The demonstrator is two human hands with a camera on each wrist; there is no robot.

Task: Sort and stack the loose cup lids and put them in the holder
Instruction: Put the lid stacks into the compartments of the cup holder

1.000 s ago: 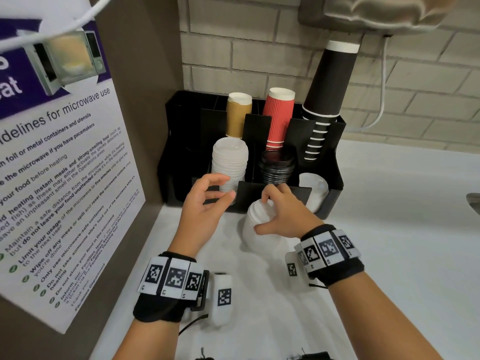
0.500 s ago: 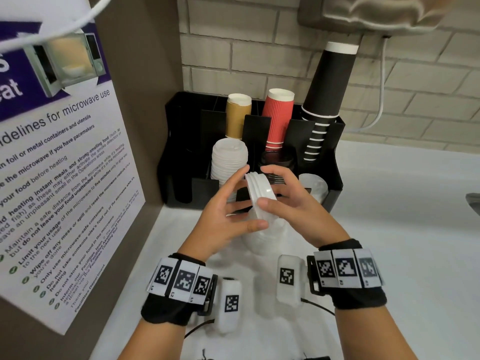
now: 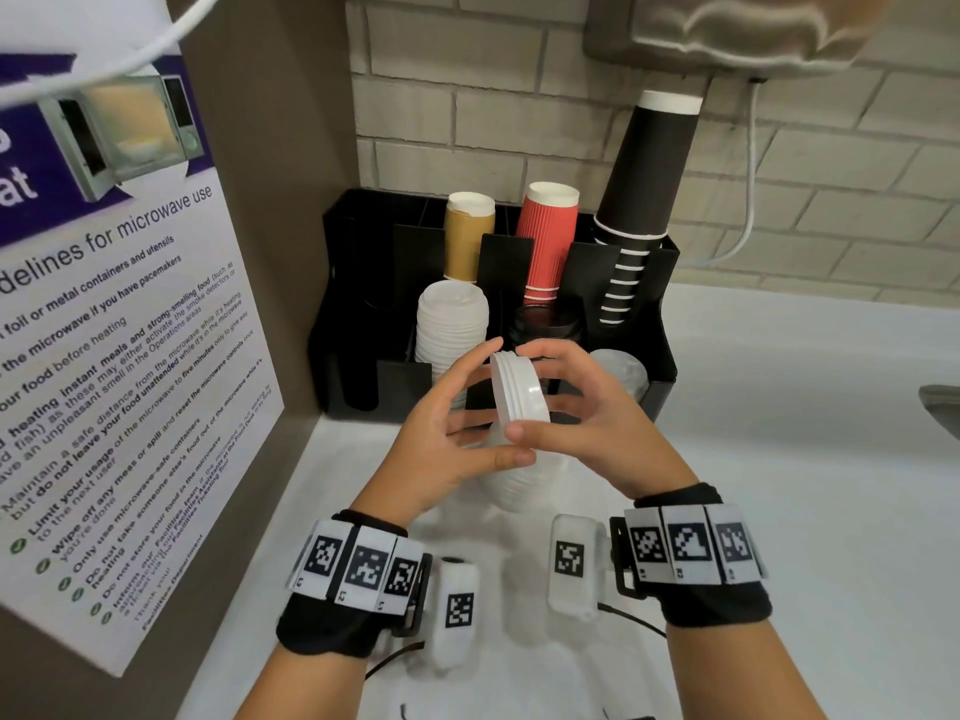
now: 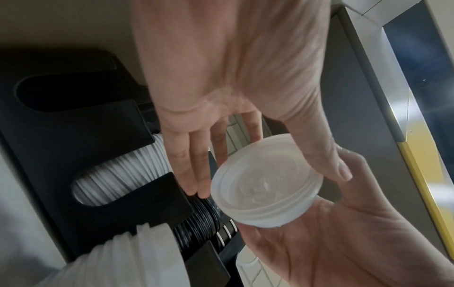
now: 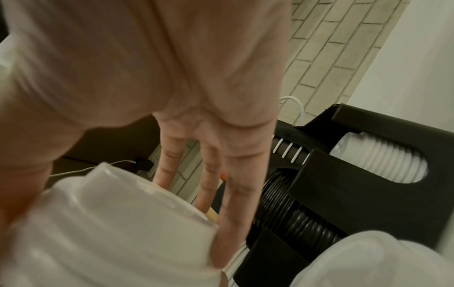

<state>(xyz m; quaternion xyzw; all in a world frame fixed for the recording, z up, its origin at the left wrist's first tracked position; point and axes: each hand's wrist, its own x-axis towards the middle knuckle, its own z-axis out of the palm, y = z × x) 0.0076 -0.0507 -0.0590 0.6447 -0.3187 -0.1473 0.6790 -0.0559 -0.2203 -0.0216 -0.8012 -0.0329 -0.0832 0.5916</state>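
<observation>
Both hands hold a short stack of white lids (image 3: 519, 394) on edge above the table (image 3: 779, 511), in front of the black holder (image 3: 660, 376). The left hand (image 3: 447, 433) cradles it with thumb and spread fingers; the right hand (image 3: 582, 423) pinches its rim. Judged stage: midway. The holder's front row already has three lid columns: two white (image 3: 452, 324), one black (image 3: 545, 327). A further white stack (image 3: 524, 485) waits on the table below the hands. Three cup stacks (image 3: 550, 236) stand behind.
</observation>
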